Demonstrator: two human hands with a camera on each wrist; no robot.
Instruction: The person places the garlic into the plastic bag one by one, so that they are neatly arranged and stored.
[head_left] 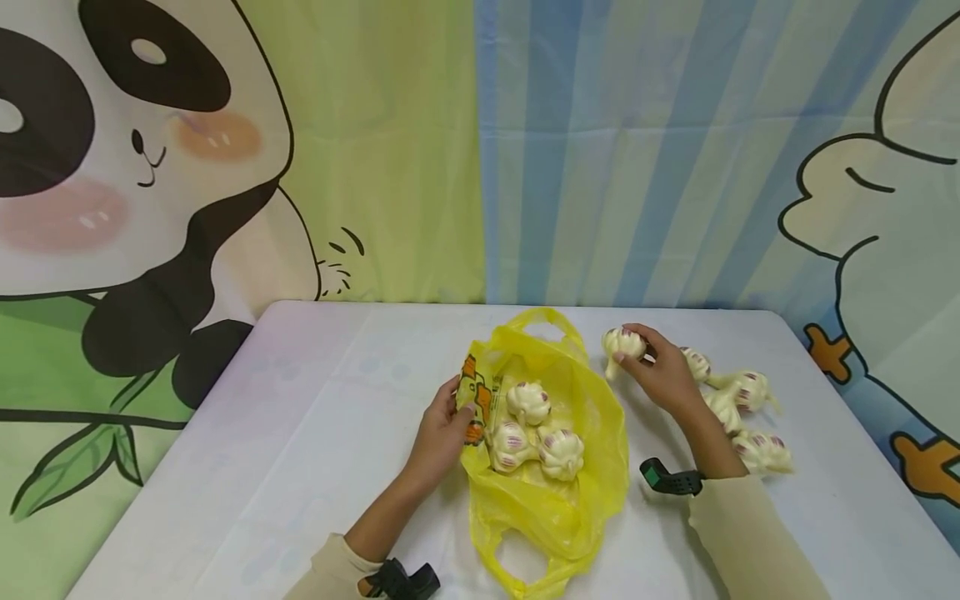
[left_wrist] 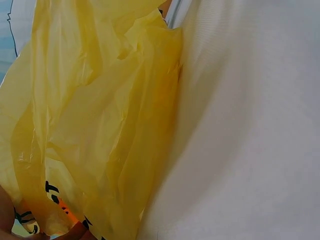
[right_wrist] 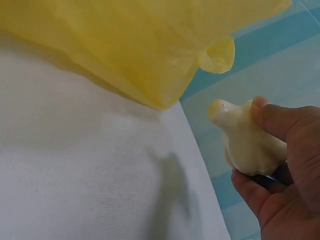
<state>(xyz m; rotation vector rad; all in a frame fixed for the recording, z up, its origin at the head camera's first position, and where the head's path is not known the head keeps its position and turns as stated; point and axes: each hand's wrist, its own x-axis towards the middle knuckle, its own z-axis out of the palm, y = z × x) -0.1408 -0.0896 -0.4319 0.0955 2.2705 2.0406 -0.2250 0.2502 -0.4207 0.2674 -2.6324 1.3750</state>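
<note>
A white table point(head_left: 285, 433) stands against a cartoon backdrop. On the left, a panda point(head_left: 112, 167) with pink cheeks sits above green bamboo leaves point(head_left: 75, 467). Blue and pale stripes point(head_left: 600, 150) fill the middle, and on the right is a cream-coloured outlined cartoon figure point(head_left: 885, 217) with orange cross marks point(head_left: 828, 350).

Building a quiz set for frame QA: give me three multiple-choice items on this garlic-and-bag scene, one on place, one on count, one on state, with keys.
1. Where is the right hand relative to the yellow bag?
A. inside it
B. right of it, outside
C. under it

2. How many garlic bulbs lie inside the bag?
A. one
B. three
C. six

3. What is the left hand doing?
A. holding the bag's printed edge
B. resting flat on the table
C. gripping a bulb

Key: 1 B, it holds a garlic bulb beside the bag; 2 B, three bulbs show in the opening; 3 A, fingers pinch the edge.
</note>
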